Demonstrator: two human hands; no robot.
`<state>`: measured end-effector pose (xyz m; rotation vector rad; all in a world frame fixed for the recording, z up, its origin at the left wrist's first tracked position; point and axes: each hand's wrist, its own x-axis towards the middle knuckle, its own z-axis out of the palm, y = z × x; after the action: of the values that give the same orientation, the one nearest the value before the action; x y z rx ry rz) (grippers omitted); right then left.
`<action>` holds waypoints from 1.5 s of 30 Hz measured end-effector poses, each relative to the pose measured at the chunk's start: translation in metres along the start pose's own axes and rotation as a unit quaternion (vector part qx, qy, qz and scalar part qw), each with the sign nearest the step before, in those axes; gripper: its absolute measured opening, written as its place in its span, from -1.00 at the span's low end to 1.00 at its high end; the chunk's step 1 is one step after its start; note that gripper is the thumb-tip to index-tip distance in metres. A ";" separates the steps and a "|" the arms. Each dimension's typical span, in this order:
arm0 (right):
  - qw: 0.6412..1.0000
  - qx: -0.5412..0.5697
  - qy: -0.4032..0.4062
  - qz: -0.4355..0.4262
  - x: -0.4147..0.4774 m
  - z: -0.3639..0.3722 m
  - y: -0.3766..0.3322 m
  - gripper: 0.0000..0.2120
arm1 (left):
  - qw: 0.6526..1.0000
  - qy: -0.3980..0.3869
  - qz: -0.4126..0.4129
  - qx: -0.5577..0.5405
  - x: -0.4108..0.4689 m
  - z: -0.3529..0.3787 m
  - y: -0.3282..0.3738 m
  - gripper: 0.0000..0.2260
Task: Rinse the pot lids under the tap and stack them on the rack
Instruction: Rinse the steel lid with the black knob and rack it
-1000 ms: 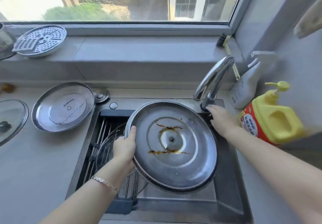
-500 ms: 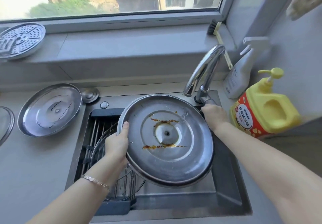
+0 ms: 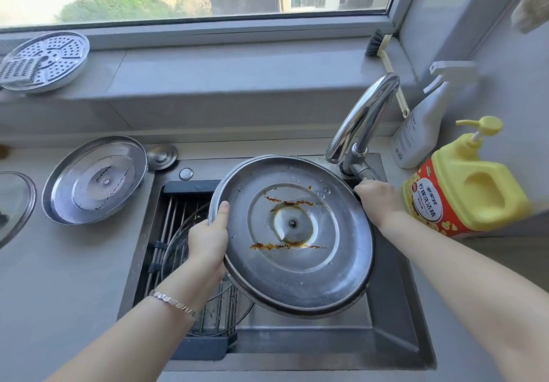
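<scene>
Gripping 1 stained steel lid [image 3: 297, 277] by its left rim, our left hand [image 3: 208, 240] holds it tilted over the sink [image 3: 395, 337]; our right hand [image 3: 378, 200] curls its fingers round the tap lever [image 3: 361, 170].

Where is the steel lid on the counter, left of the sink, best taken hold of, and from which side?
I would pinch the raised rim of the counter lid on its sink-side edge, thumb inside. It lies hollow side up, so no knob shows, and that edge is nearest the left hand.
</scene>
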<state>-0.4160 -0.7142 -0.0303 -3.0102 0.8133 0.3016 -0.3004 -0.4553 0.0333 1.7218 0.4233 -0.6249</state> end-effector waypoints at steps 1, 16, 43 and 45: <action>1.000 -0.005 0.000 0.000 0.000 0.000 0.000 -0.87 | 1.000 0.000 -0.001 0.002 0.001 0.000 0.000 -0.69; 0.963 0.262 0.053 0.032 -0.034 0.003 -0.061 -0.50 | 0.999 -0.010 0.018 0.025 -0.002 -0.005 -0.001 -0.67; 0.962 0.196 0.003 -0.192 -0.071 -0.033 -0.140 -0.17 | 0.997 -0.013 0.060 -0.037 -0.024 0.001 0.003 -0.71; 0.945 0.187 -0.018 -0.268 -0.088 -0.030 -0.136 -0.19 | 0.997 0.014 0.066 -0.046 -0.017 -0.007 0.007 -0.70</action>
<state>-0.4168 -0.5543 0.0100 -2.7042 0.0158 0.1614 -0.3079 -0.4489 0.0502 1.6582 0.3498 -0.4801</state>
